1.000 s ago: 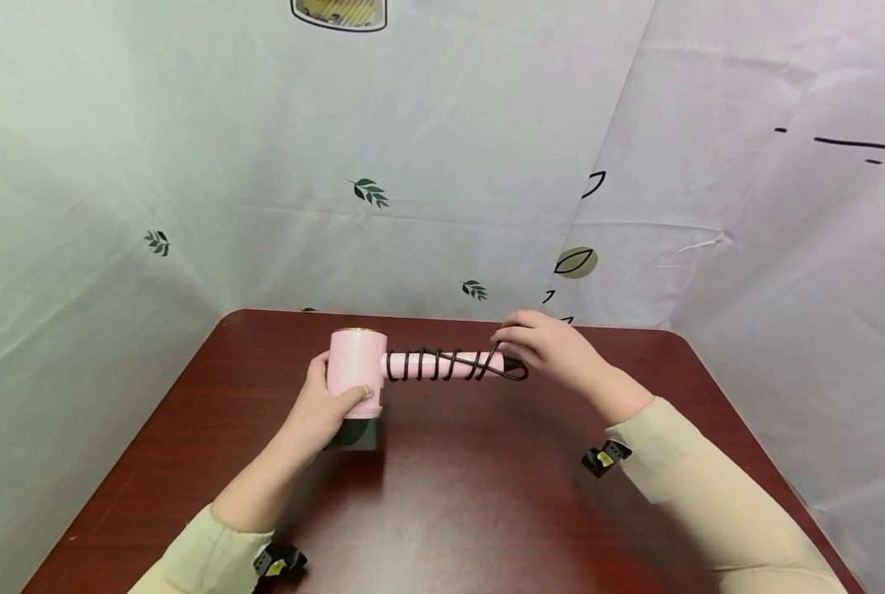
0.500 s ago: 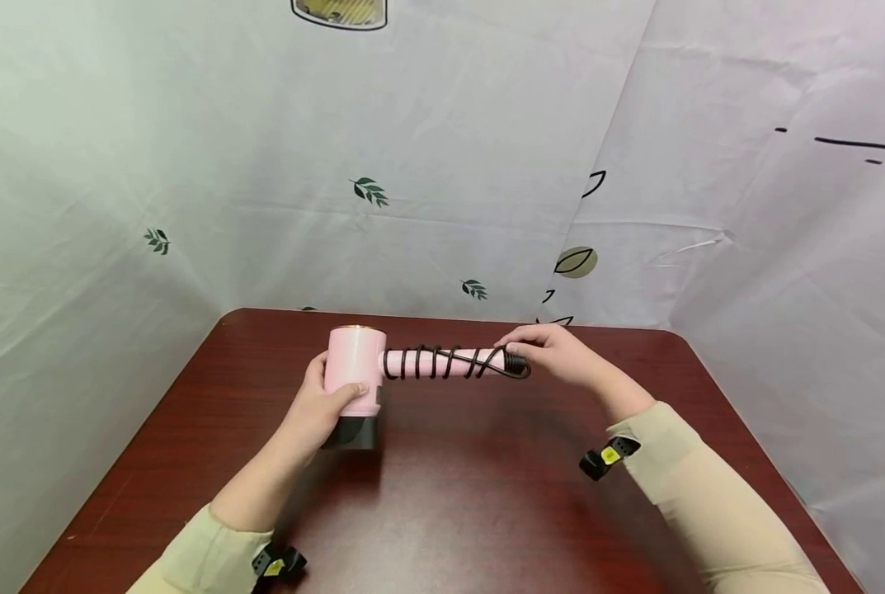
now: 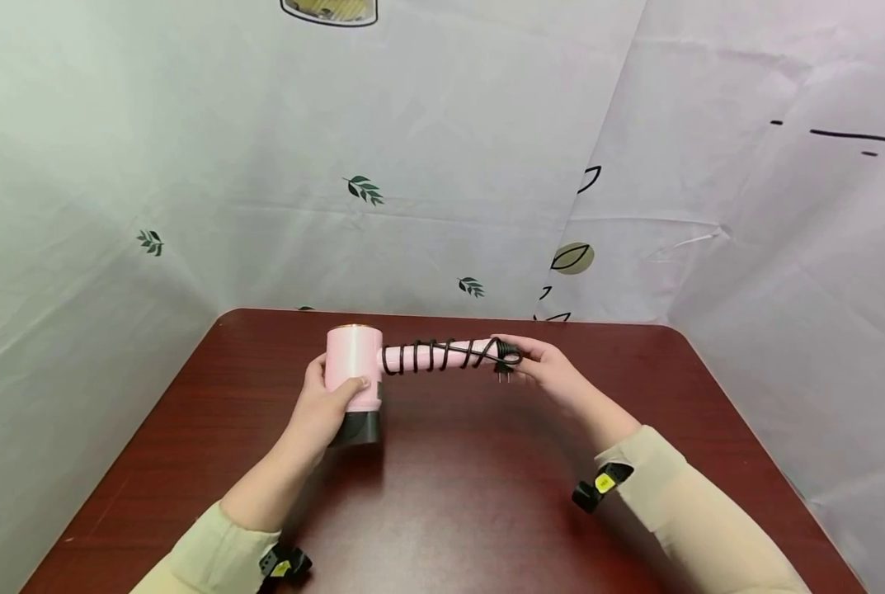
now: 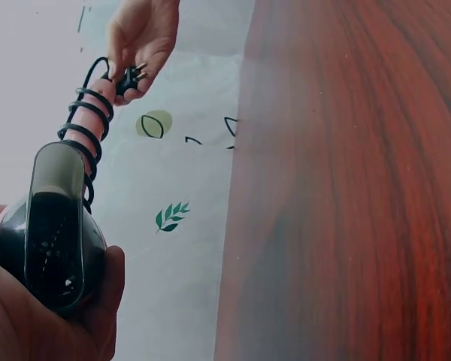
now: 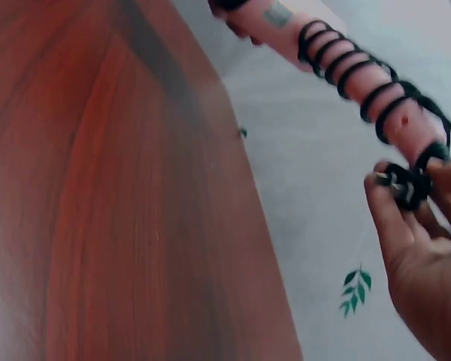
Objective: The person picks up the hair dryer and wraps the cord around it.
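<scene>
A pink hair dryer (image 3: 353, 351) with a dark end lies across my two hands above the table, its handle pointing right. My left hand (image 3: 319, 412) grips the barrel, thumb over the near side. Several turns of black cord (image 3: 431, 356) coil round the handle. At the handle's tip my right hand (image 3: 557, 379) holds the black plug (image 5: 410, 186), with fingers behind the handle end. The plug's metal prongs show in all three views, pointing down in the head view. In the left wrist view, the dryer's dark end (image 4: 56, 226) faces the camera.
A reddish-brown wooden table (image 3: 442, 511) lies beneath the hands. Pale cloth walls (image 3: 442, 148) with printed leaves stand along its back and sides. A black wrist camera (image 3: 601, 487) sits on the right sleeve, another wrist camera (image 3: 286, 565) on the left.
My right hand has come down to the handle's end and now holds the plug, whose prongs have come into sight. The handle's tip has risen slightly; the left hand keeps its grip.
</scene>
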Available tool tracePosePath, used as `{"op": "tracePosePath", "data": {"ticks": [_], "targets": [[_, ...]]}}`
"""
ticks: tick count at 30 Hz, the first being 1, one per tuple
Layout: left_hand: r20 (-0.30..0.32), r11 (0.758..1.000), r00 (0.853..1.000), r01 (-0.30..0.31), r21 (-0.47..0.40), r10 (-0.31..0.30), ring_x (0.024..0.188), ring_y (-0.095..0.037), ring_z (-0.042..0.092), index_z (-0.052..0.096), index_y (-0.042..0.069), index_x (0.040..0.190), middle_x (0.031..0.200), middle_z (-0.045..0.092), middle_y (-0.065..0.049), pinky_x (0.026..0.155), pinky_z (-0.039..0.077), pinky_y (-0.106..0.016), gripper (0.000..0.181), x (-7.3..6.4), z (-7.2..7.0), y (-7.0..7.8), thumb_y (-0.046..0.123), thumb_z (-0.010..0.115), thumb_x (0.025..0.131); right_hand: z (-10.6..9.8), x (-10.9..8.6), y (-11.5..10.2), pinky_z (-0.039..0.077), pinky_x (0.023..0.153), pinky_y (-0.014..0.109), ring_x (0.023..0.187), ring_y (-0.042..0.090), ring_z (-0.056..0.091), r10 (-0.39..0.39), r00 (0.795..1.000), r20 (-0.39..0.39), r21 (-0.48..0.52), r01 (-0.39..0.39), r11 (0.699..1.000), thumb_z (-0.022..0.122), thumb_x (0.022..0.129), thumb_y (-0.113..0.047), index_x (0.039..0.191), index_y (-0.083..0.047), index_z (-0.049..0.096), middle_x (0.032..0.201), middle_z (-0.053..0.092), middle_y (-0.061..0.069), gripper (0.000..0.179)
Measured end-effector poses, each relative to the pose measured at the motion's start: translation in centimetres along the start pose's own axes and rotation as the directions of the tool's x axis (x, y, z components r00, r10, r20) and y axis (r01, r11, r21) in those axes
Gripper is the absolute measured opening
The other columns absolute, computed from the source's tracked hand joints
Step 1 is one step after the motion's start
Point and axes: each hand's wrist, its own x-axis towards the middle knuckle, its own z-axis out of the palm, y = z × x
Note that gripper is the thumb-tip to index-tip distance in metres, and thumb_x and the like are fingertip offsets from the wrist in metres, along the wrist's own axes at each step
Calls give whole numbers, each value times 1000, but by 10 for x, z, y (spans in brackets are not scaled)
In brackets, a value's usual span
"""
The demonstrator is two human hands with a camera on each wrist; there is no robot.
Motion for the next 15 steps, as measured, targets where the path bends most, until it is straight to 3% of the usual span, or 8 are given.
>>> {"op": "tracePosePath", "data": {"ticks": [5, 8, 11, 15], "targets": [[-25, 999, 999, -46, 3, 46, 120, -32, 48, 17, 5, 153, 143, 38, -20, 97, 41, -42, 81, -1, 3, 1, 17, 67, 91, 9, -4, -2, 49, 96, 46, 95, 19, 70, 90, 994, -61, 147, -81, 986, 46, 99, 4, 147, 8, 37, 121, 61, 13, 49], [-23, 999, 999, -35, 13, 36, 120, -32, 48, 17, 4, 153, 143, 38, -20, 97, 41, -42, 80, -2, 3, 1, 17, 67, 91, 12, -8, -4, 52, 92, 39, 95, 18, 69, 130, 990, -60, 244, -112, 963, 39, 97, 10, 148, 10, 32, 119, 61, 11, 52], [-18, 1000, 1000, -19, 15, 20, 120, -33, 48, 16, 4, 154, 144, 37, -21, 97, 41, -42, 80, -2, 3, 1, 18, 66, 92, 13, -14, -6, 54, 89, 34, 99, 19, 69, 121, 992, -44, 284, -103, 953, 37, 95, 12, 149, 10, 30, 121, 59, 11, 55], [-15, 1000, 1000, -17, 23, 17, 120, -34, 48, 17, 4, 153, 143, 38, -21, 98, 41, -44, 82, 1, 4, -1, 20, 67, 91, 13, -19, -4, 50, 96, 35, 107, 19, 66, 80, 996, 27, 347, -84, 934, 37, 92, 11, 150, 11, 23, 127, 53, 12, 60]]}}
